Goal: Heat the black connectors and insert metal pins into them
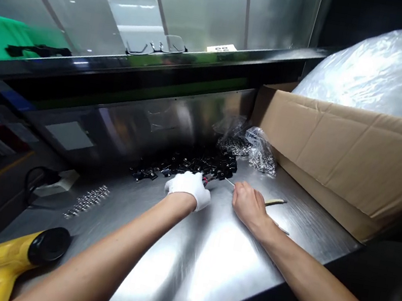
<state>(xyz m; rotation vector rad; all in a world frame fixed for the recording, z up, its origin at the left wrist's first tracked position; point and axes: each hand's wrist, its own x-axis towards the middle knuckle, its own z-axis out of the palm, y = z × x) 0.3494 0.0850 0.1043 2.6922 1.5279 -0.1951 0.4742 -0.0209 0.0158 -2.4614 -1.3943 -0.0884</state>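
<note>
My left hand, in a white glove, is closed at the near edge of a pile of small black parts. A bit of red and dark material shows by its fingertips, but I cannot make out what it holds. Bare and closed, my right hand grips a thin metal rod that points left towards the black parts. A narrow yellowish and black strip lies on the metal table just right of that hand.
Clear bags of small shiny metal parts lie behind, beside a cardboard box holding a large plastic bag. At left are rows of metal pieces and a yellow power tool. Eyeglass frames rest on the ledge.
</note>
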